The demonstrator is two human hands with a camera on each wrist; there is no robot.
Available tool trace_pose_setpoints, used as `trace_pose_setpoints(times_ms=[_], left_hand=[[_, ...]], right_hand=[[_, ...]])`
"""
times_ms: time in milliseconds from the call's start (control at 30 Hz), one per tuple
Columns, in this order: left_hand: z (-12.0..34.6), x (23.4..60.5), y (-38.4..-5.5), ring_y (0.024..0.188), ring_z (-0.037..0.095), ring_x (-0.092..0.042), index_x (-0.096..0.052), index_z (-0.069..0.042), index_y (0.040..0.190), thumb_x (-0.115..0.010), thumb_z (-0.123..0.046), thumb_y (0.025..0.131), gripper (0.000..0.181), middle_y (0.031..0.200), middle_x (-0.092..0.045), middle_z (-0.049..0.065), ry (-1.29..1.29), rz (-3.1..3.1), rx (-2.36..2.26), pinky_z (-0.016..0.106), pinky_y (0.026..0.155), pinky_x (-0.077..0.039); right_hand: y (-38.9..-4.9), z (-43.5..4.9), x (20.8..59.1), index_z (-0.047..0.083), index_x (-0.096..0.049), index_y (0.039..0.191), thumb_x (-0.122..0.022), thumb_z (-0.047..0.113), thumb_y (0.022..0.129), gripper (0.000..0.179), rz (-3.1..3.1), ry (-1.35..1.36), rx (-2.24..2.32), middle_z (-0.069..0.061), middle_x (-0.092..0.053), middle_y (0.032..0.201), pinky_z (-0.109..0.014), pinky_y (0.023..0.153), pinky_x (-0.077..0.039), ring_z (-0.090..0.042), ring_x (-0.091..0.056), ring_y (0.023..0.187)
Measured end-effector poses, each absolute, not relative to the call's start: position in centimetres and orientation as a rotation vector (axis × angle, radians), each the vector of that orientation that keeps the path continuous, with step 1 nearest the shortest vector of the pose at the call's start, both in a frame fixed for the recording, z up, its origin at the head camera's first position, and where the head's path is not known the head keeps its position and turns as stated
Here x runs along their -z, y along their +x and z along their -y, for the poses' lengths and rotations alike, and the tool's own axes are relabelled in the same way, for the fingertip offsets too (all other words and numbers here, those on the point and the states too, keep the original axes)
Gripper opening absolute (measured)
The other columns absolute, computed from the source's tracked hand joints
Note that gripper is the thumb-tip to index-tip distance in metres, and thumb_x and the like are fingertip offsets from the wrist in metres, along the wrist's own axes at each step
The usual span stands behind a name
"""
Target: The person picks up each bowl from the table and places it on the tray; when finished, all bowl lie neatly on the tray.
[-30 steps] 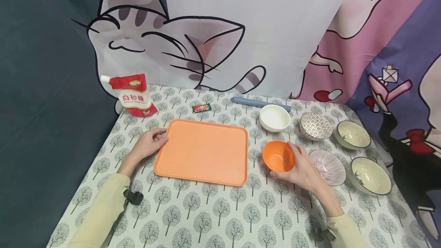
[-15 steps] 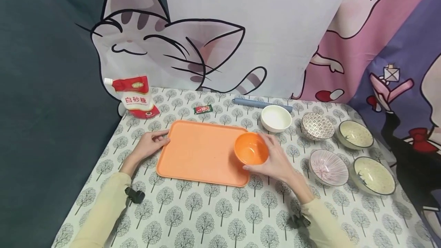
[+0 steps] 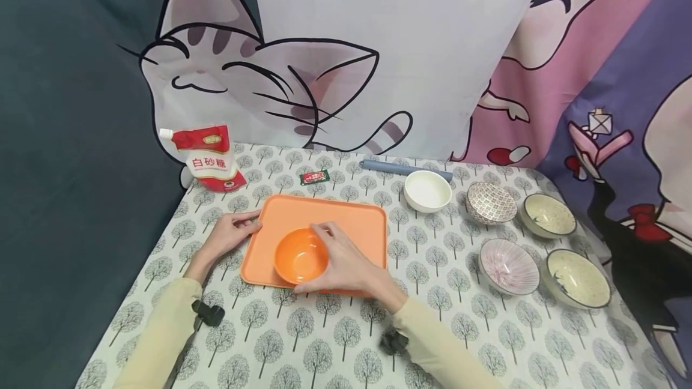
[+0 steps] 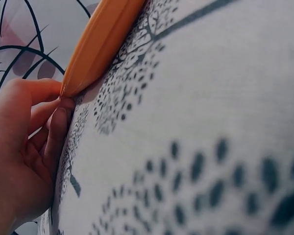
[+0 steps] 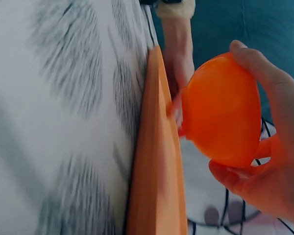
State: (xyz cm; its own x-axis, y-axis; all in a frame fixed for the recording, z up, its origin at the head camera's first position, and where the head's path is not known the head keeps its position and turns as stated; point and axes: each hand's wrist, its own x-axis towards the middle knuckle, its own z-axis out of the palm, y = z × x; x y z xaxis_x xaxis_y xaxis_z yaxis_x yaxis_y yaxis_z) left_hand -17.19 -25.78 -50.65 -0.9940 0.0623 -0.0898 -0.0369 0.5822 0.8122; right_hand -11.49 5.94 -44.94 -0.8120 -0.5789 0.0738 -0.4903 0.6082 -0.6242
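My right hand grips an orange bowl by its right side, thumb at the near side and fingers at the far side. In the right wrist view the bowl is held off the orange tray, a gap showing between them. The head view places it over the left front part of the tray. At the tray's left edge my left hand pinches the rim; the left wrist view shows its fingertips closed on the tray corner.
A red-and-white sugar pouch stands at the back left, near a small green-and-red packet. Behind a white bowl lies a grey-blue stick. Patterned bowls cluster on the right, among them a pink striped bowl.
My right hand has carried the orange bowl leftward, from the table right of the tray to over the tray's left part. My left hand has stayed at the tray's edge.
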Motion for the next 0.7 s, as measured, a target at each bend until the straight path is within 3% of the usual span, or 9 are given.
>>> trace_pose_setpoints(times_ms=[333,700], left_hand=[[26.1,50.8,-17.5,0.072,0.012,-0.06,-0.064,-0.012,0.138,-0.073,-0.036,0.094,0.051,0.094,-0.075,0.009,-0.021,-2.701,-1.344,0.024,0.066,-0.048],[26.3,50.9,-17.5,0.075,0.011,-0.058,-0.062,-0.01,0.139,-0.073,-0.035,0.094,0.053,0.086,-0.068,0.004,-0.02,-2.624,-1.429,0.023,0.068,-0.05]], right_hand=[[-12.4,0.6,45.9,0.006,-0.025,0.16,-0.09,0.062,0.063,0.129,-2.699,-0.987,0.91,-0.01,-0.04,0.149,-0.036,0.109,-0.046,-0.018,-0.047,0.131],[-12.5,3.0,46.7,0.007,-0.017,0.162,-0.089,0.064,0.063,0.134,-2.64,-1.092,0.885,-0.01,-0.036,0.152,-0.032,0.108,-0.046,-0.017,-0.047,0.132]])
